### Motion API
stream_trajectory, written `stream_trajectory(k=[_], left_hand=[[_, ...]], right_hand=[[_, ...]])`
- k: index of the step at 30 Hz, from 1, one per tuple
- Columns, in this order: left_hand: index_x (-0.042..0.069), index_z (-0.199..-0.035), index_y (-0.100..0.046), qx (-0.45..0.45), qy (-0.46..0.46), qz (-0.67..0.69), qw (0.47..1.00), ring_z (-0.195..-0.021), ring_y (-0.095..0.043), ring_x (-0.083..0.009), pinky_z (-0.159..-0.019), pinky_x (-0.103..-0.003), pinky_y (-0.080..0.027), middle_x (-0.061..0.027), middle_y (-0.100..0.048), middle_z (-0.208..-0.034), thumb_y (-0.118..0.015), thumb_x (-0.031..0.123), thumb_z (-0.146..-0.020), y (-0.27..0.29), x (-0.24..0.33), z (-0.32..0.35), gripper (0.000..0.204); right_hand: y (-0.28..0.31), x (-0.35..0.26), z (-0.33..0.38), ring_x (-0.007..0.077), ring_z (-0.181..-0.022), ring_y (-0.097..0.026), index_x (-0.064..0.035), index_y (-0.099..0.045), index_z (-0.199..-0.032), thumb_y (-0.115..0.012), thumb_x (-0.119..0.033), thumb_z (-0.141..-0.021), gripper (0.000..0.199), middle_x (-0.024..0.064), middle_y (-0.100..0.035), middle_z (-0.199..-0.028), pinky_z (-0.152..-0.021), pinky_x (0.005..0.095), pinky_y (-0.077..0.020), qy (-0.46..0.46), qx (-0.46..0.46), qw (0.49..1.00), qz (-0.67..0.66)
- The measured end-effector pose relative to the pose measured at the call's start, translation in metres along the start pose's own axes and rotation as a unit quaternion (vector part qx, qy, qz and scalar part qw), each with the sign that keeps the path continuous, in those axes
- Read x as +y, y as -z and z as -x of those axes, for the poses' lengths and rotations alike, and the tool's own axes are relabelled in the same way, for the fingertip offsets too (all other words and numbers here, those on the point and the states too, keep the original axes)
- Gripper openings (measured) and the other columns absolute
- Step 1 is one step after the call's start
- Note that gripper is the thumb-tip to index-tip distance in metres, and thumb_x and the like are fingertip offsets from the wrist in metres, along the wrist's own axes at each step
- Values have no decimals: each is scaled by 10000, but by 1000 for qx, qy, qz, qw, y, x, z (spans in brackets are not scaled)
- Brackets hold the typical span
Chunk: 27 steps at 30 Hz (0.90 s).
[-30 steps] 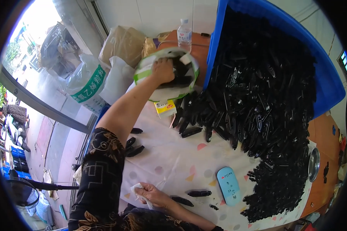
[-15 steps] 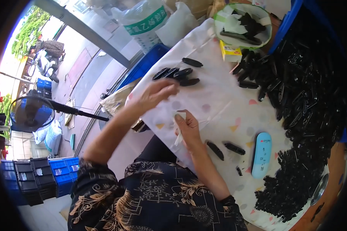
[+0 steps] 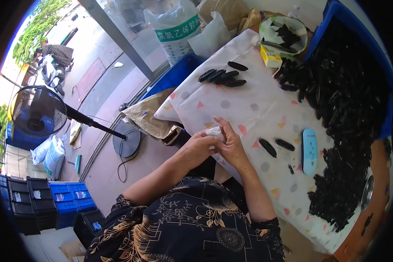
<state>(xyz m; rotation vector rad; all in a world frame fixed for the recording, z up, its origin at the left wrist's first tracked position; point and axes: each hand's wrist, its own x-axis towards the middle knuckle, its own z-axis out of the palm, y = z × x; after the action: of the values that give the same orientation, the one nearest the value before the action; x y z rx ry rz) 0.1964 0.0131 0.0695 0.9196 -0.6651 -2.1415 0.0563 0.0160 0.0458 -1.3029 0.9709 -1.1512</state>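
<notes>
In front of my body, at the near edge of the cloth-covered table, my two hands meet around a crumpled white tissue [image 3: 215, 132]. My left hand [image 3: 197, 149] is closed on its left side. My right hand [image 3: 231, 146] grips it from the right, with a finger raised. Whether anything lies inside the tissue is hidden. Right of my hands lie an elongated black plastic part [image 3: 267, 147] and a second black part [image 3: 284, 144]. A small black piece [image 3: 291, 169] is nearer me. Farther away, several black oval parts [image 3: 225, 78] form a group.
A large heap of black parts [image 3: 336, 100] spills from a blue bin [image 3: 326, 26] on the right. Beside it are a light-blue case [image 3: 309, 153], a yellow box [image 3: 270, 56] and a green-rimmed bag [image 3: 302, 27]. A black fan [image 3: 38, 111] stands at left, near stacked crates [image 3: 70, 196].
My left hand has come back from beside the black oval parts and joined my right hand at the tissue. The whole view has shifted.
</notes>
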Motion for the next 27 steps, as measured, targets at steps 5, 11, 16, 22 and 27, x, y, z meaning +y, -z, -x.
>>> stream_trajectory(k=[5, 11, 16, 22, 27], left_hand=[[41, -1092, -592, -61, 1, 81, 995, -938, -586, -135, -811, -277, -457, -35, -627, -990, -580, 158, -886, 29, -11, 4, 238], [14, -1095, -593, 28, -51, -9, 998, -935, -588, -155, -833, -292, -464, -60, -622, -1008, -488, 348, -949, 53, 1, 21, 379], [43, -1169, -535, -32, -100, 104, 989, -973, -558, -157, -826, -301, -455, -62, -577, -1105, -466, 417, -943, 62, 5, 48, 442], [137, -1182, -497, -145, -81, 97, 981, -862, -513, -97, -791, -256, -439, 27, -529, -995, -570, 276, -901, 75, -47, 41, 322], [142, -1235, -512, -106, -114, 79, 985, -852, -515, -88, -793, -253, -435, 29, -556, -1031, -578, 214, -897, 72, -38, 61, 352]], right_hand=[[-16, -14, 19, 143, -896, -577, -87, -348, -1364, -620, -18, -831, 602, 87, -605, -970, -782, 266, -475, -29, -9, 995, 96], [-51, 4, 27, 107, -729, -557, -60, -427, -1241, -597, -37, -847, 430, 51, -599, -872, -616, 240, -462, -52, 103, 993, -6], [-75, -5, 28, 71, -507, -477, -33, -529, -992, -565, -101, -865, 149, 23, -568, -723, -435, 206, -360, -154, 95, 981, -64], [-76, 4, 38, 84, -574, -508, -15, -562, -905, -550, -43, -822, 88, 34, -574, -754, -487, 211, -408, -86, 133, 987, -32], [-90, 35, 39, 85, -734, -555, -12, -581, -984, -580, -57, -857, 135, 23, -600, -864, -674, 204, -458, 0, 104, 991, -82]])
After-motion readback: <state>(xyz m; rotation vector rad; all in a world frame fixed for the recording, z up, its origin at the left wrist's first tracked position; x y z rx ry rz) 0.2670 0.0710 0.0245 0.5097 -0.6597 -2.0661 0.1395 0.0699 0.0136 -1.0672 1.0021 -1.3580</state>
